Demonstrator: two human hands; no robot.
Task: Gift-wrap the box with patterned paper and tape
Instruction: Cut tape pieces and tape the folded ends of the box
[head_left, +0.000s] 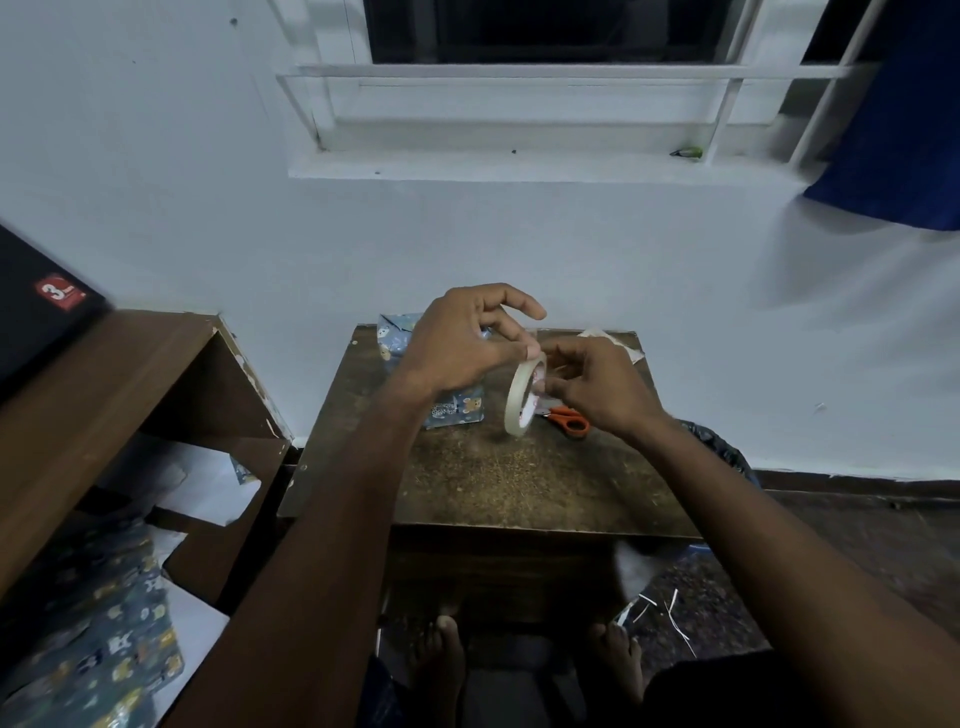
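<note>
A roll of pale tape (522, 397) hangs upright above the small brown table (498, 483). My right hand (597, 387) holds the roll with curled fingers. My left hand (467, 340) pinches the roll's top edge between thumb and fingertip, its other fingers raised. Behind my left hand lies the box (452, 410) wrapped in blue paper with small animal prints; my hand and forearm hide most of it.
Orange-handled scissors (569, 420) lie on the table right of the roll. A brown shelf unit (119, 374) stands at left, with loose patterned paper (98, 644) and white sheets below it. The wall is right behind the table. My bare feet are under it.
</note>
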